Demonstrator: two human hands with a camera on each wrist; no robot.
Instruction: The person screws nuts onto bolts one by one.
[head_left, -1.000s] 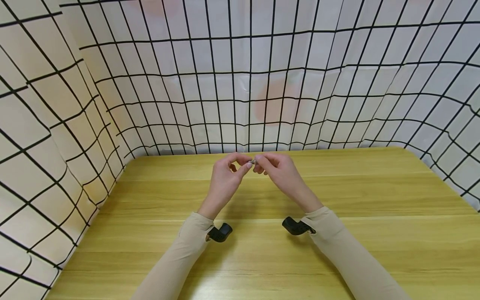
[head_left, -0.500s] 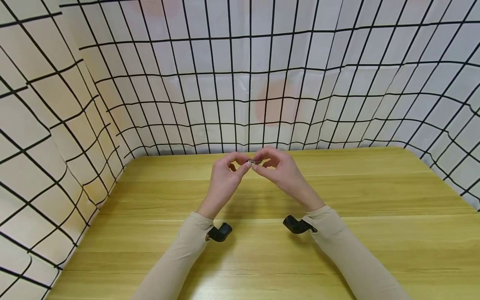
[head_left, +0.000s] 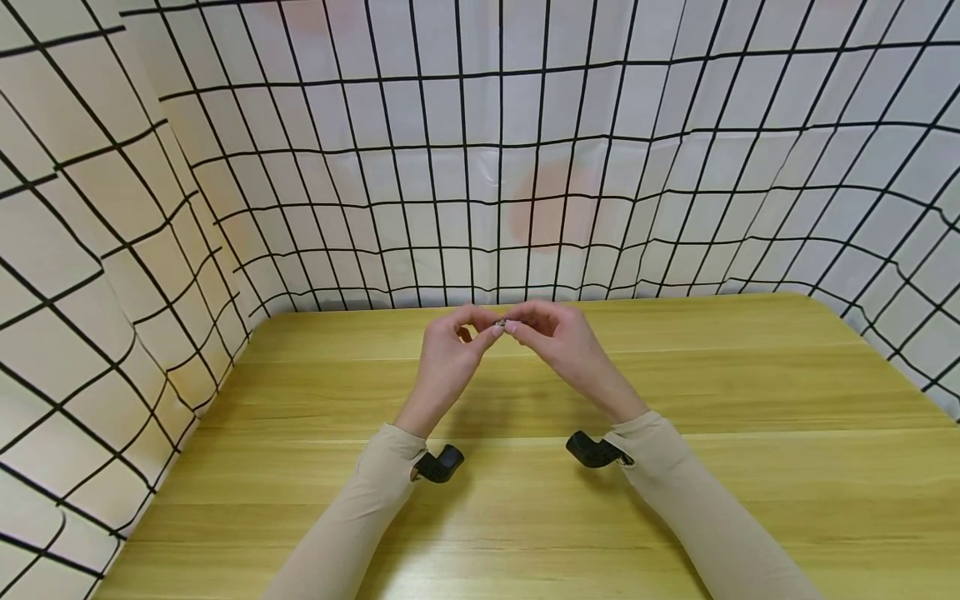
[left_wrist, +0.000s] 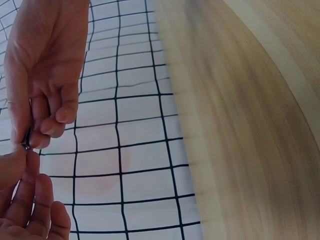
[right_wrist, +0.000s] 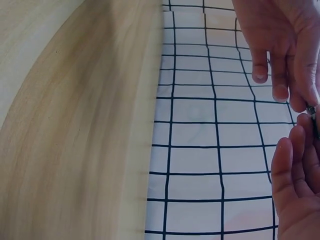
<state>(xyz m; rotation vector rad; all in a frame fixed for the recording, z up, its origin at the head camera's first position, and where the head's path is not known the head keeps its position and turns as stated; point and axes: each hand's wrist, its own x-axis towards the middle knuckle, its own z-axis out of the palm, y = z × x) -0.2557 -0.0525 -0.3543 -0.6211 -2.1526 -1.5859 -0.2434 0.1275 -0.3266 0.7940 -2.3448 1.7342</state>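
Above the far part of the table both hands meet at one small metal piece (head_left: 502, 323). My left hand (head_left: 447, 357) pinches its left end between thumb and forefinger. My right hand (head_left: 567, 348) pinches the other end, fingertips almost against those of the left. In the right wrist view, a ribbed silver part of the metal piece (right_wrist: 311, 111) shows at the left fingertips. A thin dark part of the metal piece (left_wrist: 27, 135) lies between the right thumb and fingers in the left wrist view. Fingertips hide most of it, and its exact kind cannot be made out.
A wooden table (head_left: 480, 517) spreads beneath the hands. White cloth with a black grid (head_left: 420, 175) rises behind it and along both sides. Black curved mounts stick out from the left cuff (head_left: 441, 464) and right cuff (head_left: 592, 450).
Half a second ago the right fingertips stood wider apart, with a thin shaft showing between them; now they pinch together over it. The left hand stays in place.
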